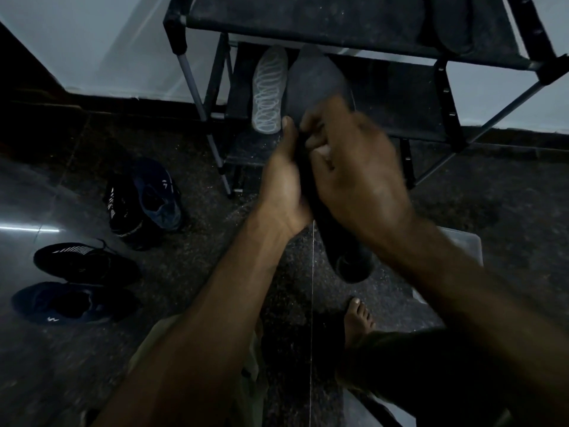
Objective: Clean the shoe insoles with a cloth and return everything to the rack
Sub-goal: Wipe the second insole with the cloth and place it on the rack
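I hold a long dark insole (317, 81) upright in front of the shoe rack (338, 29), its heel end (354, 266) hanging low. My left hand (284, 183) is shut on its left edge, thumb pointing up. My right hand (354, 167) is blurred, its fingers curled onto the insole's middle from the right. Something pale shows between those fingers; I cannot tell whether it is a cloth. A light grey patterned insole (269, 90) leans on the rack's lower shelf, just left of the dark one. Two dark insoles (449, 26) lie on the top shelf at the right.
Several dark sneakers sit on the glossy floor to the left: a black and a blue one (144, 201) near the rack's leg, two more (80, 282) closer to me. My bare foot (358, 318) is below the insole. A pale box edge (462, 245) shows at the right.
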